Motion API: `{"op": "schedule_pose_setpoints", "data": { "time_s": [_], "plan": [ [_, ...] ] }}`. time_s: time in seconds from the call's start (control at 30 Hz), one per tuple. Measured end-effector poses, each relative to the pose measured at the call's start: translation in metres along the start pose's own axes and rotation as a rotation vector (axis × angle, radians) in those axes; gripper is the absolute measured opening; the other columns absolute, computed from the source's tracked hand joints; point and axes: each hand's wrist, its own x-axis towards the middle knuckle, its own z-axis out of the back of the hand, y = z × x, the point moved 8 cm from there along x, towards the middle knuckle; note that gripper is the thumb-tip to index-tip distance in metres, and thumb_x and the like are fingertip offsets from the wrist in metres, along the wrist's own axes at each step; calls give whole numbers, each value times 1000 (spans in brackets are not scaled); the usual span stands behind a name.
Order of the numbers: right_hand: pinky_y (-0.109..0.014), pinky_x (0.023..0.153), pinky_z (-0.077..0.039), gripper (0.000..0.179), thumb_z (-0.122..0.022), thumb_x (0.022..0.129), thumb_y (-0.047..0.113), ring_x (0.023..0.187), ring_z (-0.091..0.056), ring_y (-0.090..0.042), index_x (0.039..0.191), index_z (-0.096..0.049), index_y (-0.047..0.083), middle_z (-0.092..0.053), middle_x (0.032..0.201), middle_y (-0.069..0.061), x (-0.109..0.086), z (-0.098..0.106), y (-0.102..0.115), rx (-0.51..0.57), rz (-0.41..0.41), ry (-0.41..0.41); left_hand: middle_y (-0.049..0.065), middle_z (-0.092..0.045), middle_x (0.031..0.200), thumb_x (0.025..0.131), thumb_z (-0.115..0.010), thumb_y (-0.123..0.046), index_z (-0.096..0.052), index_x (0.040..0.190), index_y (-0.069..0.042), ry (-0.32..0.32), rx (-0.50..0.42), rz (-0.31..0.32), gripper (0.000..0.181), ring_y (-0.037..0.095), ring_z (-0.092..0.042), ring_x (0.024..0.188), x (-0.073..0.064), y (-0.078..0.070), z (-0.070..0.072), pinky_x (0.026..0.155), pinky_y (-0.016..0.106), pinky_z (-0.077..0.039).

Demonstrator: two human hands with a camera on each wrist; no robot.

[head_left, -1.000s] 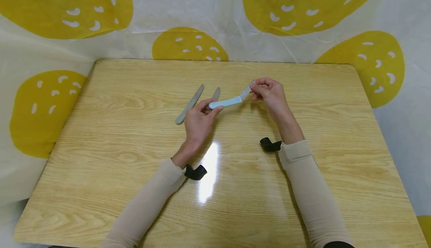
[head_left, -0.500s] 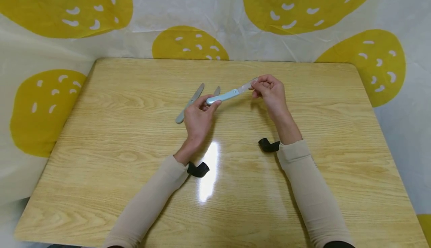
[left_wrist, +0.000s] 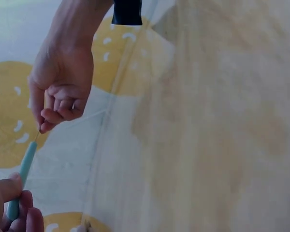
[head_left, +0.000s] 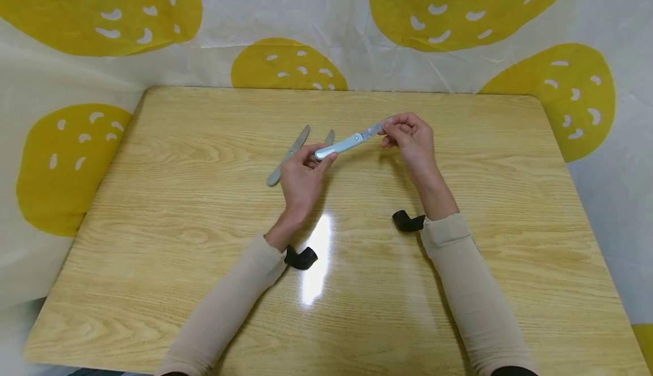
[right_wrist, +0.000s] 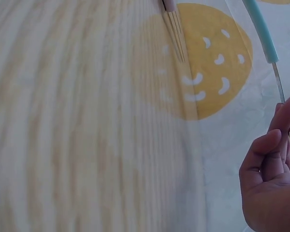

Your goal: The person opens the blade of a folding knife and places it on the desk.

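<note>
Above the table, a folding knife (head_left: 339,147) with a light blue handle is held up between both hands, its blade swung out almost in line with the handle. My left hand (head_left: 302,180) grips the end of the handle between thumb and fingers. At the other end, my right hand (head_left: 414,140) pinches the blade near its tip. The right wrist view shows the thin blade (right_wrist: 278,82) running from the blue handle into the right fingertips. A grey unfolded knife (head_left: 288,156) lies on the table beside the left hand. Another blade (head_left: 329,137) shows behind that hand, its lower part hidden.
The wood-grain table (head_left: 204,285) carries a bright light reflection between the forearms. A white curtain (head_left: 285,1) with yellow spots hangs along the back and sides. A black wrist mount (head_left: 301,257) sticks out from the left cuff, another mount (head_left: 407,221) from the right.
The knife's blade and handle were bent at an angle one second ago and now lie nearly straight. My left hand has tilted the handle's hinge end upward; the right hand has barely moved.
</note>
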Motion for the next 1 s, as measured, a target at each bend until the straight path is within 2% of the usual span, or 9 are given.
{"op": "schedule_pose_setpoints", "data": {
  "time_s": [0.13,0.27,0.43,0.63,0.87,1.0],
  "plan": [
    [-22,62,-54,7,-67,98,1,57,-64,-10,93,-63,4,-75,77,-1,0,2,-2,-7,-8,5,8,-76,85,88,-85,-26,-78,108,-8,65,98,-29,28,12,-63,70,-4,-1,-2,61,18,-46],
    [-22,63,-54,6,-69,98,2,58,-65,-10,96,-64,2,-76,77,0,2,1,-3,-7,-4,21,3,-76,90,88,-86,-25,-78,108,-10,116,215,-108,26,15,-65,74,-8,-8,-3,62,22,-46],
    [-22,64,-53,11,-71,96,3,59,-66,-11,105,-65,1,-75,77,2,4,2,-2,-48,-7,18,4,-74,99,89,-85,-20,-76,108,-10,188,306,-180,24,16,-67,78,-14,-18,-8,64,26,-50],
    [-23,64,-53,30,-72,96,3,59,-67,-11,124,-64,-5,-75,77,5,6,4,-1,-120,-5,5,3,-75,102,90,-82,-16,-74,114,-11,275,352,-164,25,15,-68,79,-23,-23,-15,63,28,-52],
    [-25,66,-51,22,-72,97,7,62,-68,-13,119,-70,6,-75,77,6,8,5,-5,-232,-3,22,3,-78,98,88,-84,-14,-75,116,-10,349,398,-155,29,13,-71,78,-32,-22,-21,61,27,-53],
    [-25,67,-54,26,-71,99,8,64,-69,-12,123,-68,1,-75,78,8,9,3,-7,-326,-20,48,3,-78,91,88,-85,-17,-77,115,-12,365,434,-148,28,13,-71,75,-34,-19,-22,58,28,-52]
  ]
}}
